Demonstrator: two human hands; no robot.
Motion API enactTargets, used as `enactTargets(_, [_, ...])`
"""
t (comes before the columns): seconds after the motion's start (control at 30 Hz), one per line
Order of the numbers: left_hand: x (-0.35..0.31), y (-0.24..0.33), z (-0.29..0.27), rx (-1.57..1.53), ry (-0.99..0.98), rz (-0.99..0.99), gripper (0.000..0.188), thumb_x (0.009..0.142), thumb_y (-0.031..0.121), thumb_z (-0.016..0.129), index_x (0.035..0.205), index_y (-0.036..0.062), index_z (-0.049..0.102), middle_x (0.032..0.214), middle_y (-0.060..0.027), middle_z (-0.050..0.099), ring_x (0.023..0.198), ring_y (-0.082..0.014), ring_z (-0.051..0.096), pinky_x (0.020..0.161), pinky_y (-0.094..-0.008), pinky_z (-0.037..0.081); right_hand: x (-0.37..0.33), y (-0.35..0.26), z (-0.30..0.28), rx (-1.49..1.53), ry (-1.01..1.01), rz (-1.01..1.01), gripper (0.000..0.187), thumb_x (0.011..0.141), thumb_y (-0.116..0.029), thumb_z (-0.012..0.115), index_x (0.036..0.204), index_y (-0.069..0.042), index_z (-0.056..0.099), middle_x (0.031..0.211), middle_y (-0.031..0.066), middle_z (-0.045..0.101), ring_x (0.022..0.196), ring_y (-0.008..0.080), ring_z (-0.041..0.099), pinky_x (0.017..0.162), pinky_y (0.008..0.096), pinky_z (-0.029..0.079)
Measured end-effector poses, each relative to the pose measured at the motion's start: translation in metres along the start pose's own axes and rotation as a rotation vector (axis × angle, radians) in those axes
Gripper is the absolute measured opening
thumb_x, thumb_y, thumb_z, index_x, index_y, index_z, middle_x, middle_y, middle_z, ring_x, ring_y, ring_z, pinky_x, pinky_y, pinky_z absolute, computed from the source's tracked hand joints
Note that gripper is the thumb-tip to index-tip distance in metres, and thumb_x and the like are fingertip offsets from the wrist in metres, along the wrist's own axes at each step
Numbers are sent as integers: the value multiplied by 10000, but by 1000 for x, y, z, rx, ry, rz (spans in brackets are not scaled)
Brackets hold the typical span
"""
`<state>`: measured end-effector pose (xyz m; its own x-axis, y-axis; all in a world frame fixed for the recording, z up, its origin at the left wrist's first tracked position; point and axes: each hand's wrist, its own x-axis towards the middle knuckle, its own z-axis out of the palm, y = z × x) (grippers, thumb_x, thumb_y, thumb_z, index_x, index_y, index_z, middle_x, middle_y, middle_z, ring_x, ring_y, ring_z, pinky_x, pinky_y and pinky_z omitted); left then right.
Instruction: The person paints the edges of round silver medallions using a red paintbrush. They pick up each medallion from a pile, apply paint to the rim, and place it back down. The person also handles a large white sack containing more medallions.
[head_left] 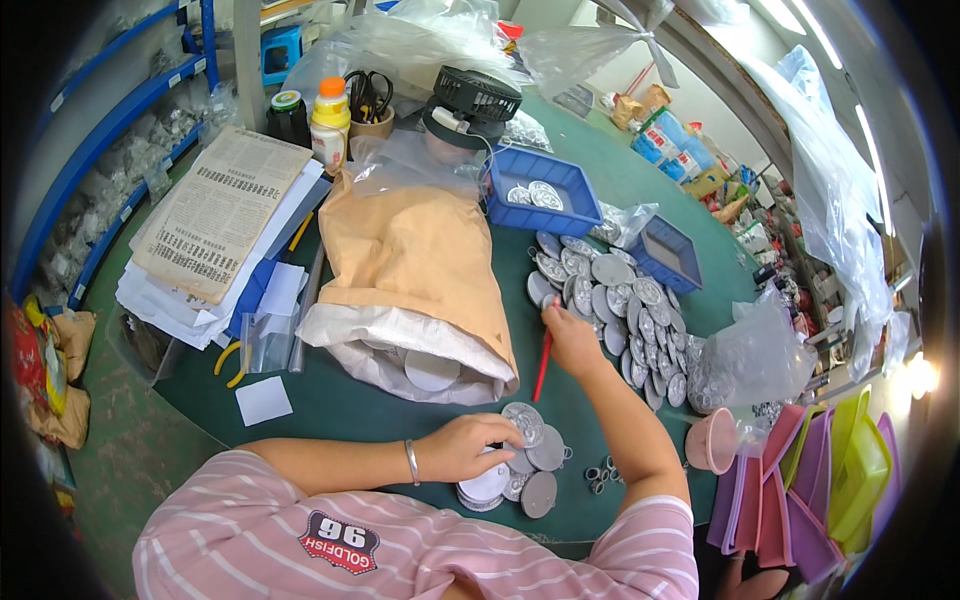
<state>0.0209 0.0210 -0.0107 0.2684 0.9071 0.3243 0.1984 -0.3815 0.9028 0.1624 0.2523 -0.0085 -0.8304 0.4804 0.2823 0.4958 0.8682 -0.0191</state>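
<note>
My left hand [468, 447], with a silver bangle on the wrist, is over a small heap of silver medallions [548, 448] at the table's near edge. Its bent fingers grip the edge of one upright-tilted medallion [525, 424]. A slim red pen-like stick [543, 368] is in my closed right hand [575, 342], its lower end pointing toward me. That hand is at the near left side of a large pile of round silver medallions [640, 318], some plain-faced and others with relief. Small metal rings [602, 475] lie near my right forearm.
A brown paper sack [410, 240] with discs in its mouth lies mid-table. Behind the pile are blue bins [545, 180] and a small fan [470, 105]. Papers [215, 215] are stacked left. A pink cup [710, 441], a plastic bag [750, 360] and coloured trays [815, 480] stand right.
</note>
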Motion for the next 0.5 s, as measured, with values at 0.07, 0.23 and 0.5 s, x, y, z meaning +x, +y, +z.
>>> enactTargets(0.07, [0, 1, 3, -16, -15, -26, 226, 802, 93, 603, 1014, 16, 615, 1053, -142, 611, 991, -290, 585, 857, -357, 462, -24, 7, -7, 81, 69, 131, 174, 725, 16, 558, 853, -56, 465, 714, 146, 568, 669, 379, 587, 574, 453, 472])
enactTargets(0.23, [3, 6, 8, -54, -46, -165, 244, 814, 112, 609, 1043, 27, 615, 1047, -100, 607, 871, -189, 593, 767, -285, 478, -30, 0, -23, 246, 234, 188, 246, 721, -94, 671, 794, -48, 440, 694, 159, 548, 664, 380, 563, 551, 443, 423])
enactTargets(0.5, [0, 33, 3, -82, -51, -234, 219, 838, 107, 599, 1035, 14, 627, 1021, -85, 621, 869, -144, 594, 758, -272, 480, 10, -11, 18, -46, 156, 306, 255, 734, -111, 638, 895, -51, 450, 779, 131, 583, 688, 344, 602, 607, 444, 492])
